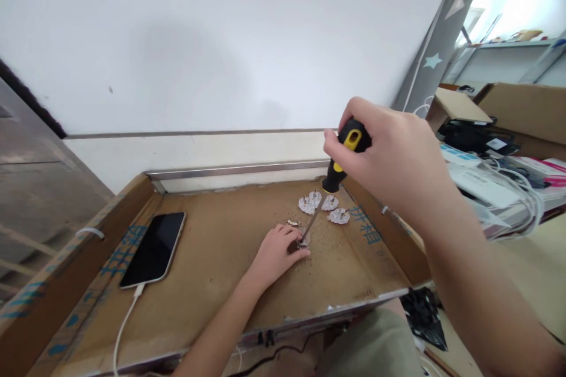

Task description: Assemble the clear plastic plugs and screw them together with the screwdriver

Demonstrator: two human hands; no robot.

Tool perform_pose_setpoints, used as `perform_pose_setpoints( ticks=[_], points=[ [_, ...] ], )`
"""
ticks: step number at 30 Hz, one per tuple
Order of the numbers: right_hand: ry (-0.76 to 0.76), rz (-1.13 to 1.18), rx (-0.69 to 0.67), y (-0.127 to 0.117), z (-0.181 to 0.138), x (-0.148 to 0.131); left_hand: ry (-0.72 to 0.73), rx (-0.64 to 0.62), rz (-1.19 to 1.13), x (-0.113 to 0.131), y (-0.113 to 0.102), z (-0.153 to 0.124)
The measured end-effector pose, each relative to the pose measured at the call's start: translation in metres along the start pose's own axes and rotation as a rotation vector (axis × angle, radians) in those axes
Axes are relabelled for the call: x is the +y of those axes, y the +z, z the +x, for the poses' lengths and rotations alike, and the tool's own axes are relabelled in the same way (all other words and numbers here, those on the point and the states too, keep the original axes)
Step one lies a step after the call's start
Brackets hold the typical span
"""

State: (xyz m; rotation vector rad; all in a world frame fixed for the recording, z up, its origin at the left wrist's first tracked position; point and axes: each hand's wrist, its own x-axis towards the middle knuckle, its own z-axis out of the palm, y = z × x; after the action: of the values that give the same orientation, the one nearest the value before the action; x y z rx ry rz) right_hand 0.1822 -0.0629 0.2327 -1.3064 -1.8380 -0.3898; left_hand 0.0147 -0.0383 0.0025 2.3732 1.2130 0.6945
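Note:
My right hand (393, 153) is closed around the black and yellow handle of a screwdriver (338, 168). The tool slants down to the left, and its metal shaft ends at a small clear plastic piece (305, 241). Thumb and fingers of my left hand (276, 253) pinch that piece against the cardboard, partly covering it. Whether the tip sits on a screw cannot be made out. Just beyond lie several clear, scalloped plastic pieces (339, 216) with brass-coloured pins standing up. A small metal part (292, 223) rests beside my left fingertips.
A cardboard tray (221, 259) with raised sides covers the work surface. On its left lies a phone (154, 250) with a white charging cable (126, 318) plugged in. Dark specks surround the work spot. To the right are tangled white cables (526, 188) and cardboard boxes (526, 109).

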Motion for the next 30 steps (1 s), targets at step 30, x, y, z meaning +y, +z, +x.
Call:
perform_pose_setpoints(
  ticks=[30],
  points=[
    [0.282,0.257,0.204,0.079,-0.210,0.042,-0.076,0.479,-0.090,0.001,-0.025,-0.022]
  ],
)
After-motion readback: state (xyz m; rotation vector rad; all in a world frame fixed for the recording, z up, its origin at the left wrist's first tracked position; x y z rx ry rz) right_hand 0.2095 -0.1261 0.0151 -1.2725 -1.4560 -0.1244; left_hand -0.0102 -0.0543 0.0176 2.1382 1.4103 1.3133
